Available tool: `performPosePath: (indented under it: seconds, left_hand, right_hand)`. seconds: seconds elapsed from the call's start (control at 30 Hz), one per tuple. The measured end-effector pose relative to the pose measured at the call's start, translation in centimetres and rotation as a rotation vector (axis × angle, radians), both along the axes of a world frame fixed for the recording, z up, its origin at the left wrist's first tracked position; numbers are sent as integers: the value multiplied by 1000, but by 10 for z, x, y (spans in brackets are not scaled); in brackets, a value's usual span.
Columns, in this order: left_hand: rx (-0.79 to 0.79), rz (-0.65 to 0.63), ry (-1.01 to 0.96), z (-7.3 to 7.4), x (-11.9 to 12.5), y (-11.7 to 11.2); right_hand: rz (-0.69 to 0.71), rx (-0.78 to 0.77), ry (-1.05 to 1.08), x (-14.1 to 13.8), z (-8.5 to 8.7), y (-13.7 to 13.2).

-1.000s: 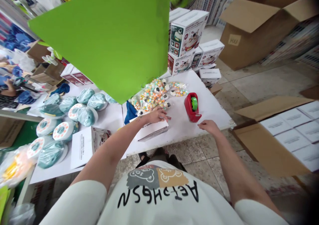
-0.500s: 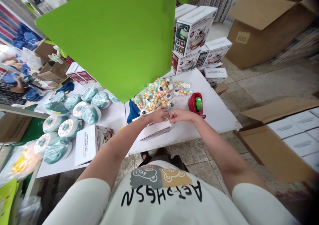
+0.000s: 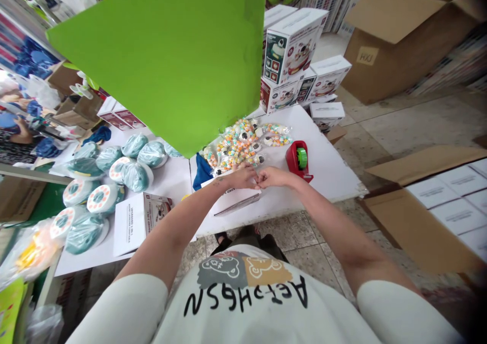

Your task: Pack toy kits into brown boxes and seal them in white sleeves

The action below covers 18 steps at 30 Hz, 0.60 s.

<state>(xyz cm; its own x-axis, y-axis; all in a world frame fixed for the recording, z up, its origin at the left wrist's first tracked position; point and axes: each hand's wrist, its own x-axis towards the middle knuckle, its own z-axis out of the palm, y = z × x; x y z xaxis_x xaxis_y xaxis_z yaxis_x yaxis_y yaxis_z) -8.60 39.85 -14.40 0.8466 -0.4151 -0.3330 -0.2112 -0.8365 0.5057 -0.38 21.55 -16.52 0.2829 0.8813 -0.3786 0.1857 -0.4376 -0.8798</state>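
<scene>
For the directions here, twelve o'clock is straight away from the person. The white box (image 3: 236, 199) lies on the white table (image 3: 327, 179), near its closest edge, with some printed words on its top. The left hand (image 3: 244, 175) rests upon the far right part of this box, so the main part of the box is at about seven o'clock from that hand, directly below its wrist. The right hand (image 3: 273, 177) is just beside the right end of the box, and from there the box is at about eight o'clock. The two hands meet at their fingertips, by the far right corner. The left fingers are bent over the corner, and the right fingers look drawn inward and narrow; whether either hand pinches something thin, I cannot tell, because the fingers cover this spot.

The red tape dispenser (image 3: 294, 162), with a green roll (image 3: 302, 158), stands near the right hand at two o'clock, apart from it. At twelve o'clock from the left hand there is a pile of colourful bagged pieces (image 3: 241, 141), very near to the hand. The blue cloth (image 3: 202, 172) is at nine o'clock, past the box's left end. Farther, at eight o'clock, one more box (image 3: 131, 225) lies on the table, and the plastic-wrapped toys (image 3: 136, 176) are grouped at nine o'clock.
</scene>
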Motion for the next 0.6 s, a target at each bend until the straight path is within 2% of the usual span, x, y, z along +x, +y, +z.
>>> performPosePath:
  seconds: [0.13, 0.27, 0.4, 0.5, 0.6]
  left_hand:
    - [-27, -3, -4, -3, -3, 2]
    - [-65, 50, 0, -4, -4, 3]
    - [-80, 23, -24, -2, -6, 3]
    - [-66, -7, -12, -2, -6, 4]
    - [-43, -25, 46, 0, -4, 4]
  right_hand:
    - [-36, 100, 313, -4, -8, -10]
    - [-103, 145, 487, -8, -21, -13]
    - [-128, 86, 665, -6, -38, -8]
    - [-179, 51, 734, -12, -52, -8]
    - [-256, 106, 749, -27, -61, -15]
